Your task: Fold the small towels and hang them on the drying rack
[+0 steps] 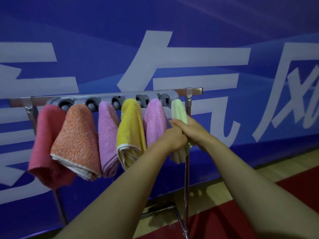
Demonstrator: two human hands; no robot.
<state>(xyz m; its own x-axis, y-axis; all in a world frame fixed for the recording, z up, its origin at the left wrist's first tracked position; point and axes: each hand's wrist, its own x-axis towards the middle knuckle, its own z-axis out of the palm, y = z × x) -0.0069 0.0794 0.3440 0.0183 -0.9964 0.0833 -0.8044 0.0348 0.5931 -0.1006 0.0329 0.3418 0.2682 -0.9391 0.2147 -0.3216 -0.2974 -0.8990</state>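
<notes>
Both forearms reach in; we see left hand (172, 138) and right hand (186, 129) wrapped round pale green towel (178, 109), rightmost on drying rack (112, 98). Soft, light, floppy; probably grip mid-fold, fingers partly hidden.

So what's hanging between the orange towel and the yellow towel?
One purple towel hangs between the orange towel and the yellow towel on the grey holder, as the head view shows.
</notes>
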